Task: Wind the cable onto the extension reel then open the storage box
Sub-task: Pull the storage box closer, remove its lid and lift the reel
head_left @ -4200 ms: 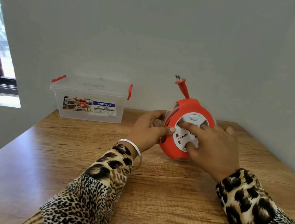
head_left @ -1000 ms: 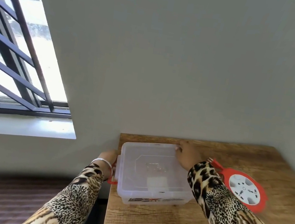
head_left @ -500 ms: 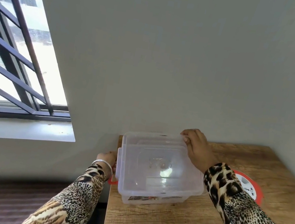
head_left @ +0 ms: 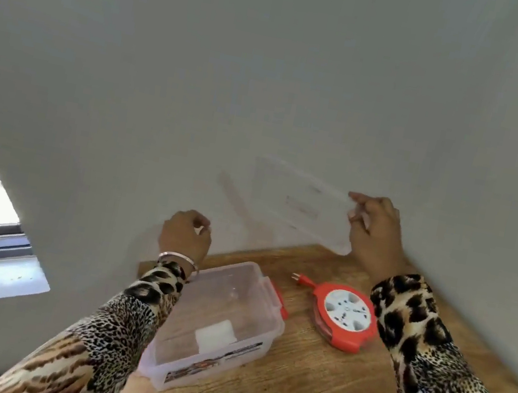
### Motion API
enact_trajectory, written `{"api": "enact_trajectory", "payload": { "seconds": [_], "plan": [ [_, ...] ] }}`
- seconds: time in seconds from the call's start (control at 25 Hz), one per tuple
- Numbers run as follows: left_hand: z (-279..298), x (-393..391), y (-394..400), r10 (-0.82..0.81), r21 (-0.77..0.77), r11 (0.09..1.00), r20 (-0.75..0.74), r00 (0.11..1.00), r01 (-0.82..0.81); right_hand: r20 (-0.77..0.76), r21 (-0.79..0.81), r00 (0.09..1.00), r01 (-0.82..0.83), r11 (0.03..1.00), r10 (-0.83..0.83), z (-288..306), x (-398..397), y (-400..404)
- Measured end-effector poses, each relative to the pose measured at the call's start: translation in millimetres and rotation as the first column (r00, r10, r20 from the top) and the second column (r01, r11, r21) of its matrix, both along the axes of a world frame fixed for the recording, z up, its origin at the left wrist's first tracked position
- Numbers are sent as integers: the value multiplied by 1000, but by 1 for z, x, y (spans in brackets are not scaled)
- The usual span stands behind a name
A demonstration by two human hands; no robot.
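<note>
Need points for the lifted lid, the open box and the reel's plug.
lid point(head_left: 301, 203), head view, middle of the clear panel held up against the wall.
storage box point(head_left: 274, 329), head view, right rim.
plug point(head_left: 300, 278), head view, red body beside the reel.

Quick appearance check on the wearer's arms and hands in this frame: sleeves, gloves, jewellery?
Both arms wear long sleeves in a leopard print, tan and cream with black spots, down to the wrists: left sleeve, right sleeve. Left hand and right hand are bare, no gloves. A thin metallic bangle circles the left wrist. No rings can be made out.
</note>
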State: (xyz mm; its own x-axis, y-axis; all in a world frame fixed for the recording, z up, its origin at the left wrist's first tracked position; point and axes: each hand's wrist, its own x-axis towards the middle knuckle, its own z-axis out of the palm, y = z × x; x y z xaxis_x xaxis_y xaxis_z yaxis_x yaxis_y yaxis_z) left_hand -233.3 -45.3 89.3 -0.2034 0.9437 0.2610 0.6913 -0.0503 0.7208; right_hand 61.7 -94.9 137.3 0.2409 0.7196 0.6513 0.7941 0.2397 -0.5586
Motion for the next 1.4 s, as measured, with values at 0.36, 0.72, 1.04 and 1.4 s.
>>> {"api": "enact_trajectory", "payload": {
  "seconds": [0.36,0.72,1.04,1.4],
  "plan": [
    [-46,204,-39,-548,-90,831,27,836,548,276,-426,901,427,798,-335,-93,127,-54],
    [-103,253,-27,-411,-347,859,-33,911,375,263,-705,938,345,620,-223,-159,182,-40],
    [-108,250,-14,36,-662,748,117,993,50,96,-770,995,100,630,-41,-170,162,0],
    [-88,256,-17,68,-695,685,361,930,219,-770,-565,594,-461,684,-235,-168,139,5]
  ]
}}
